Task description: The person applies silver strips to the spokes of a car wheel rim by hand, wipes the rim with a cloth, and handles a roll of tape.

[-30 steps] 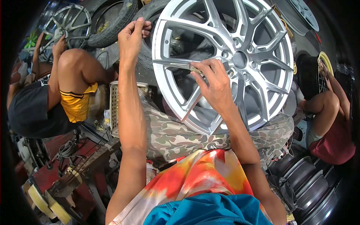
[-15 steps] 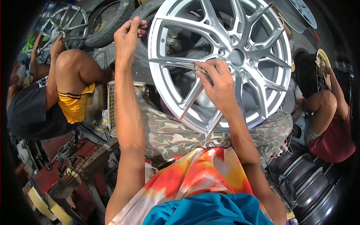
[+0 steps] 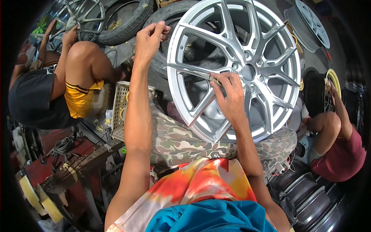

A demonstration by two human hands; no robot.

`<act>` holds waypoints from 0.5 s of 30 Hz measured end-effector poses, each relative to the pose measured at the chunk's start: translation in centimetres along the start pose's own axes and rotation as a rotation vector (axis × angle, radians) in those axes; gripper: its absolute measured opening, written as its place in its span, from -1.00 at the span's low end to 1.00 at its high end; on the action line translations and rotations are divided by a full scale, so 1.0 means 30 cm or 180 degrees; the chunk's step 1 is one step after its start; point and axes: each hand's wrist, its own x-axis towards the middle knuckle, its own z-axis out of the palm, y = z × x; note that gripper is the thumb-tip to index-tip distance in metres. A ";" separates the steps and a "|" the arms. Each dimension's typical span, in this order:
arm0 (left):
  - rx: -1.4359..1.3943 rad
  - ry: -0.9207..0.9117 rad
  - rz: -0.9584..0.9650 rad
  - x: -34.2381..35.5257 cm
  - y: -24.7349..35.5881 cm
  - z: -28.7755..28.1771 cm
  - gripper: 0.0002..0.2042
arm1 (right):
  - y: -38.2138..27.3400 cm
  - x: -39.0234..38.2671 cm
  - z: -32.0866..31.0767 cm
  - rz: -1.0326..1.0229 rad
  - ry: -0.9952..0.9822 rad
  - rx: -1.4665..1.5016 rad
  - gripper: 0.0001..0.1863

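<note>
A large silver alloy wheel (image 3: pixel 234 34) leans in front of my camouflage-clad lap, its spoked face toward me. My right hand (image 3: pixel 230 96) is closed on a small tan-brown piece (image 3: pixel 213 79), perhaps folded sandpaper, which is pressed to the spoke on the wheel's left side. My fingers cover most of that piece. Just off the wheel's upper left edge, my left hand (image 3: pixel 150 41) is raised with its fingers curled and thumb up. Whatever lies inside those fingers, if anything, is hidden.
Tyres (image 3: pixel 131 24) lie on the floor beyond. A plastic basket (image 3: pixel 120 96) sits by my left forearm. At left a person handles a spoked wheel (image 3: pixel 83 17); at right another works at a yellow-lipped rim (image 3: pixel 334 75). Several dark rims (image 3: pixel 309 205) stand at lower right.
The whole view has shifted, so the wheel and both hands appear farther right and slightly lower. My right hand stays at about the same place on the spoke; the left keeps its curled pose.
</note>
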 end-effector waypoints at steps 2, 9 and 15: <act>0.0037 0.0000 0.0003 0.001 -0.002 -0.003 -0.65 | -0.001 0.001 0.001 0.0018 -0.0028 0.0000 -0.69; 0.0024 -0.0029 0.0016 -0.001 0.010 0.005 -0.65 | 0.011 0.002 -0.001 -0.0053 0.0013 -0.0049 -0.67; 0.0061 -0.0025 -0.0015 0.003 0.002 -0.001 -0.66 | 0.006 0.011 0.006 -0.0089 -0.0038 -0.0079 -0.67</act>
